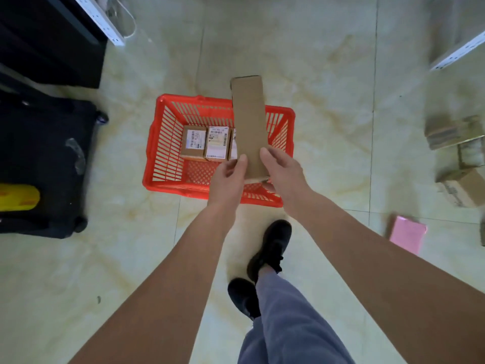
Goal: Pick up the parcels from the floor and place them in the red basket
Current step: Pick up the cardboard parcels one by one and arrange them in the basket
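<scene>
Both hands on one parcel: long flat cardboard box (249, 124), plain brown, held by its near end above the red basket (162, 143). Left hand (227, 179) pinches the near-left corner, thumb on the top face, fingers curled under. Right hand (282, 170) grips the near-right edge, thumb on the top face, other fingers below the box and mostly hidden. Box is tilted, far end pointing away from the person and reaching past the basket's far rim in this view; it hides the right part of the basket interior. Cannot tell whether its underside touches anything in the basket. Basket sits on the pale tiled floor (328, 82), slotted walls, mesh bottom. Inside it, a row against the far half: small labelled box (193, 143) at left, second labelled box (217, 144) just beside it, touching, and a third box (233, 145) only partly visible behind the held one. Near half of the basket bottom shows bare mesh. Person's black shoes (270, 248) just on the near side of the basket, grey trouser leg (283, 316) below. To the right, well apart from the basket: stack of cardboard parcels (456, 158) on the floor, blurred, and a pink flat parcel (408, 233) nearer the person. To the left: black wheeled case (44, 164) with a yellow item (18, 197) at the frame edge. White shelf rails at top left (102, 19) and top right (456, 52).
</scene>
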